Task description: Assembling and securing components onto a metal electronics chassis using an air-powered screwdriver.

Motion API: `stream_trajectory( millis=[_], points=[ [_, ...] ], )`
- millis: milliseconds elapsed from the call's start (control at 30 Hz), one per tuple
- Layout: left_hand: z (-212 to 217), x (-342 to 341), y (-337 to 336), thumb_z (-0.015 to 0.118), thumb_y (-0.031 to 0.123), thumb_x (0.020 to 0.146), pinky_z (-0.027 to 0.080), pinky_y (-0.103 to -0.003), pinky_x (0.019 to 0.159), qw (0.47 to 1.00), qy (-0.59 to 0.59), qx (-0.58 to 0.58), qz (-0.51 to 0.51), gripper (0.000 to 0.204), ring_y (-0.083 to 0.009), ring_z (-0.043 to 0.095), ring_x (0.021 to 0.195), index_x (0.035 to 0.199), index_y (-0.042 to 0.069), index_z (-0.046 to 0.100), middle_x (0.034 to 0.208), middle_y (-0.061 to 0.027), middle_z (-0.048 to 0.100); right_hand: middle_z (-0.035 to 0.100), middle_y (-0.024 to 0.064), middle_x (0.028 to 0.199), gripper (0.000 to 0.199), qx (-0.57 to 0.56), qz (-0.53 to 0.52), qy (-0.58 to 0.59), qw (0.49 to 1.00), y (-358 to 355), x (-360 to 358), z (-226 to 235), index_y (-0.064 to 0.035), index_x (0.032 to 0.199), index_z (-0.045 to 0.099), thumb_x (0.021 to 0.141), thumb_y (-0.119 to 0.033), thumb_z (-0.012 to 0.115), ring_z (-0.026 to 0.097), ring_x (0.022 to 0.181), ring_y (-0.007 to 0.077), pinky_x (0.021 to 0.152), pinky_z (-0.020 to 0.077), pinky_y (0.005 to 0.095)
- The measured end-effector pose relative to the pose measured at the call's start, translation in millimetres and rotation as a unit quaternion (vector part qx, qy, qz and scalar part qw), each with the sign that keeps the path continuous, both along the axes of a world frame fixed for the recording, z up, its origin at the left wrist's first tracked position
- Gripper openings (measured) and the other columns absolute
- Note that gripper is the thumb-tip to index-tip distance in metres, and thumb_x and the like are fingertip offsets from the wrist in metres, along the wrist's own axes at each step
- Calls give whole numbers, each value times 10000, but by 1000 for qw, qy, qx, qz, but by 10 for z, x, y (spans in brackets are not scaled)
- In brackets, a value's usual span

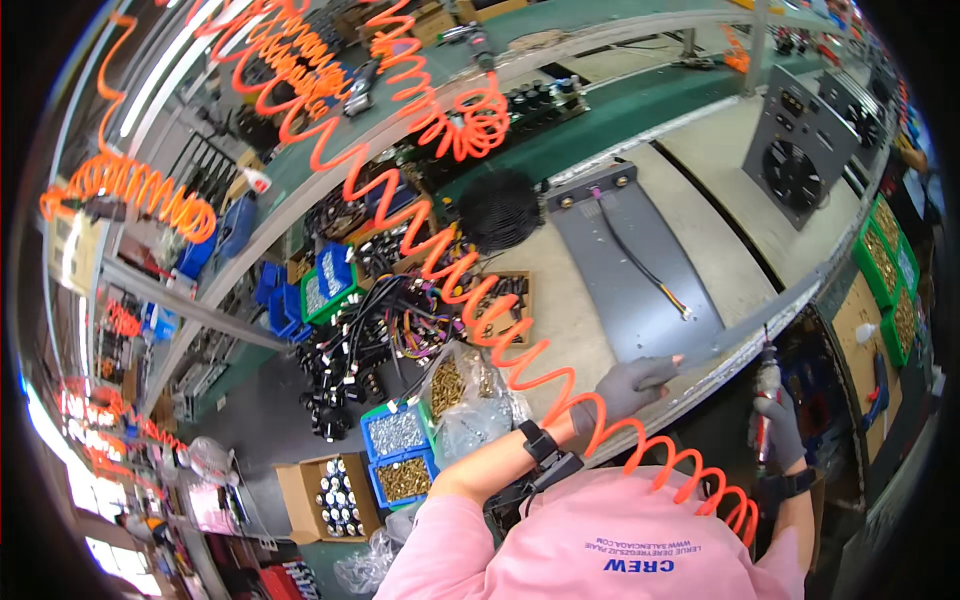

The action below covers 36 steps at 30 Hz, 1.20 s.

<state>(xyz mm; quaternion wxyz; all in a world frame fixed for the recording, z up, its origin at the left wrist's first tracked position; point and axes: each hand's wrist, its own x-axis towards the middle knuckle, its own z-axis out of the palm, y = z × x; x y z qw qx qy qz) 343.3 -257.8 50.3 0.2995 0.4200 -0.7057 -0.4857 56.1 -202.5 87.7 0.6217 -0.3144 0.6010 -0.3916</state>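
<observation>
My left hand (632,388), in a grey glove with bare fingertips, is at the near end of a grey metal panel (625,270). Its fingers are drawn together; whatever they hold, if anything, is too small to make out. On the panel's far end sits a bracket with connectors (592,190), and a black cable (632,250) runs from it towards me, ending in bare-looking yellow tips. Off to the right, beside the bench rail, my gloved right hand (787,425) grips a red and silver screwdriver (767,385), a powered type, its thin bit pointing away from me.
An orange coiled air hose (455,275) crosses diagonally above the bench and past my left arm. Left lie blue screw bins (395,432), a bag of brass screws (450,390), wire harnesses (400,320) and a cardboard box (300,500). A fan panel (795,150) stands far right, near green bins (885,240).
</observation>
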Motion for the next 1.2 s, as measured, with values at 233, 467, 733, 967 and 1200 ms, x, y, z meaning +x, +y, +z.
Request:
stream_trajectory(
  millis=[233, 467, 733, 967, 1200],
  points=[
    [-762, 1296, 1057, 472, 292, 862, 428, -413, 813, 965, -221, 112, -83, 353, -346, 538, 942, 1099, 34, 515, 1027, -197, 560, 401, -53, 546, 286, -17, -151, -14, 988, 41, -260, 139, -175, 764, 468, 803, -450, 535, 402, 409, 70, 365, 323, 199],
    [22, 1647, 1995, 495, 211, 826, 418, -397, 822, 913, -273, 293, -74, 324, -293, 538, 961, 1091, 26, 515, 1089, -176, 541, 424, -28, 627, 349, -132, -237, 36, 962, -134, -522, 368, -88, 1067, 488, 865, -372, 480, 405, 453, 51, 382, 343, 191],
    [-174, 1897, 2170, 518, 257, 804, 439, -384, 750, 916, -105, 321, -217, 262, -251, 573, 799, 929, 33, 572, 859, -161, 587, 433, -61, 667, 373, -142, -260, 69, 953, -397, -141, 722, -108, 1126, 510, 860, -368, 484, 383, 470, 18, 397, 312, 170],
    [-38, 3264, 860, 547, 190, 760, 476, -378, 594, 896, -242, 87, 361, 190, -283, 587, 597, 859, 29, 571, 633, -117, 581, 444, -54, 663, 281, -188, -260, 91, 943, -357, -66, 920, -113, 1075, 516, 892, -317, 453, 363, 457, 11, 379, 275, 154],
    [-713, 4372, 815, 609, 297, 731, 326, -488, 945, 701, -713, -11, 21, 422, -295, 345, 1221, 1132, 204, 517, 1344, -79, 354, 443, -60, 612, 344, -178, -295, 172, 923, -106, 21, 1272, -114, 1064, 525, 867, -389, 465, 401, 442, 30, 412, 343, 160]
  ],
)
